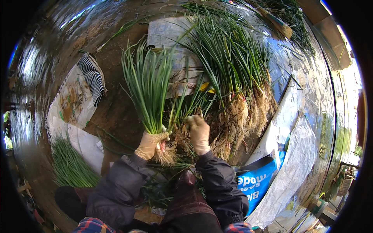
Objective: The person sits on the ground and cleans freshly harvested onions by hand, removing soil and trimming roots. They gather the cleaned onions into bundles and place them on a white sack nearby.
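My left hand (pixel 151 143), in a pale glove, is wrapped around a bunch of spring onions (pixel 150 87) just above the roots. Their green leaves fan upward and the pale roots hang below the fist. Beside it on the right, my right hand (pixel 198 132), gloved too, has its fingers curled over some loose spring onions (pixel 198 104). Whether it grips one of them is hidden. A large heap of spring onions (pixel 233 55) lies right of my right hand, its long tangled roots (pixel 237 116) turned towards me.
A white sack with striped lining (pixel 72 96) lies on the wet ground to the left. Below it rests another bunch of spring onions (pixel 72 166). A blue and white printed sack (pixel 262 177) stretches along the right. A wooden-handled tool (pixel 281 27) lies far right. My boot (pixel 189 192) is near the hands.
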The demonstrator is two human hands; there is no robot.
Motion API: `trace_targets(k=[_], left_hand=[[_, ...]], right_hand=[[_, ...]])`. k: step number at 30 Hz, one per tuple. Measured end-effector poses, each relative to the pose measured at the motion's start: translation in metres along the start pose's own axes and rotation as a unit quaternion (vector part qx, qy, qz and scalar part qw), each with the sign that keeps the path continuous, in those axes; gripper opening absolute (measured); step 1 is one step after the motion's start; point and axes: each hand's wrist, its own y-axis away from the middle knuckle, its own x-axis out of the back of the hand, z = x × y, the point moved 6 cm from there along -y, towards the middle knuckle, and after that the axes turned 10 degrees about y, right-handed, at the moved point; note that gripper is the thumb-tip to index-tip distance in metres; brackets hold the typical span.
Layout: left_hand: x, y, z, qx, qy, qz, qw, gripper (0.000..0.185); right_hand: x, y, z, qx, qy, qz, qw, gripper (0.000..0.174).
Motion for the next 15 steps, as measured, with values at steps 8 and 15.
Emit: trace_targets(k=[8,15], left_hand=[[0.015,0.040,0.011,0.049,0.068,-0.018,0.996,0.047],[0.013,0.021,-0.006,0.027,-0.029,0.010,0.999,0.038]], right_hand=[[-0.018,0.054,0.002,0.078,0.575,-0.060,0.813,0.046],[-0.036,0.036,0.027,0.073,0.509,0.023,0.858,0.031]])
